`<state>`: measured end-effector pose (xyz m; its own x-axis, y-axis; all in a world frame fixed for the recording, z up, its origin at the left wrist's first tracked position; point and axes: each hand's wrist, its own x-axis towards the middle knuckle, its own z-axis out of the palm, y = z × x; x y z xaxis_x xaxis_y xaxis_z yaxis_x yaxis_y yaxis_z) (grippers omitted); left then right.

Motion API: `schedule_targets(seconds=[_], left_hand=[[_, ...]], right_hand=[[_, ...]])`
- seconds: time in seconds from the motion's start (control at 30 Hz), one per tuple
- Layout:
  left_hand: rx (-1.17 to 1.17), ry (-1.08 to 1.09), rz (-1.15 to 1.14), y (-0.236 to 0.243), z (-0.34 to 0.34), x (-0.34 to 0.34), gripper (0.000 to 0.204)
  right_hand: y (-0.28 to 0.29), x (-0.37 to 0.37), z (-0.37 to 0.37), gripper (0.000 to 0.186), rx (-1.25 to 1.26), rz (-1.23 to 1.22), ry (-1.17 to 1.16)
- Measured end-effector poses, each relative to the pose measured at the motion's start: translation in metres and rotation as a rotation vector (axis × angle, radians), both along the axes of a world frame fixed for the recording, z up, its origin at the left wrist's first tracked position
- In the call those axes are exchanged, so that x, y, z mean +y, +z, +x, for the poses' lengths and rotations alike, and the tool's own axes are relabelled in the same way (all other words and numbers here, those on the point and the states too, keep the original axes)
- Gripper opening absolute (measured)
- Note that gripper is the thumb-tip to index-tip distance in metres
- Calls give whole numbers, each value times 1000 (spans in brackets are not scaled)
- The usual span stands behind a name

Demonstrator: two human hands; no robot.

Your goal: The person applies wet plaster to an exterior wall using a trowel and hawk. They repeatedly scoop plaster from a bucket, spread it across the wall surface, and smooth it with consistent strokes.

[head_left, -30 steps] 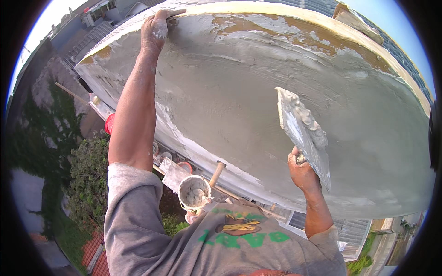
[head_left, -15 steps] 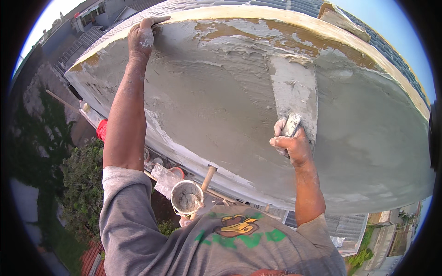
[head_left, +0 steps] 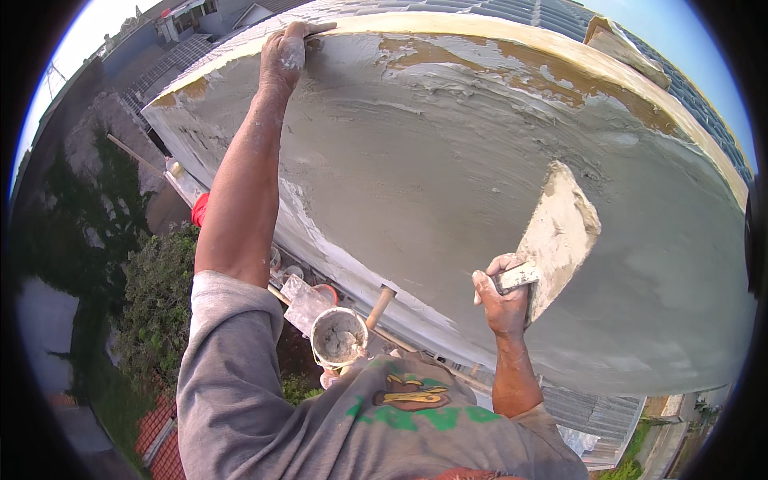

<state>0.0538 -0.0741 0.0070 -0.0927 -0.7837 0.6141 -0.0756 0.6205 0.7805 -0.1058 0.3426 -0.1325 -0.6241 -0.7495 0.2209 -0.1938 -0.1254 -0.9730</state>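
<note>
My left hand [head_left: 286, 58] reaches up and is hooked over the top edge of a curved wall [head_left: 376, 184], with one finger lying along the edge. Wet grey plaster covers the wall face, ridged near the top and smoother to the right. In my right hand [head_left: 506, 302], the fingers close round the handle of a plastering trowel [head_left: 562, 240]. The trowel's broad blade is tilted, pointing up and right, and carries a smear of pale plaster. Whether the blade touches the wall I cannot tell.
Below the wall stands a bucket [head_left: 338, 336] of grey plaster, beside a short wooden post [head_left: 380, 307] sticking out from the wall's foot. A folded paper sack [head_left: 626, 50] lies on the top edge at the right. Roof tiles [head_left: 512, 11] rise behind. Ground and shrubs [head_left: 160, 312] lie far below.
The trowel has swung from upright against the wall to a tilt toward the upper right, and my right hand has dropped slightly. My left hand stays on the edge; the view has shifted.
</note>
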Motion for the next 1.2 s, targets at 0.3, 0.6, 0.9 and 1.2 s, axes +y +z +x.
schedule_targets(seconds=[0.3, 0.6, 0.9, 1.2], left_hand=[[-7, -1, -29, -3, -1, 5, 52], [-31, 3, 50, 8, 5, 27, 42], [81, -62, -31, -3, -2, -6, 41], [67, -50, -5, 1, -5, 4, 41]], right_hand=[[-145, -271, 101, 15, 613, -85, -45], [-43, -168, 43, 16, 209, 138, 92], [13, -35, -30, 21, 50, -23, 29], [23, 73, -84, 22, 21, 8, -263]])
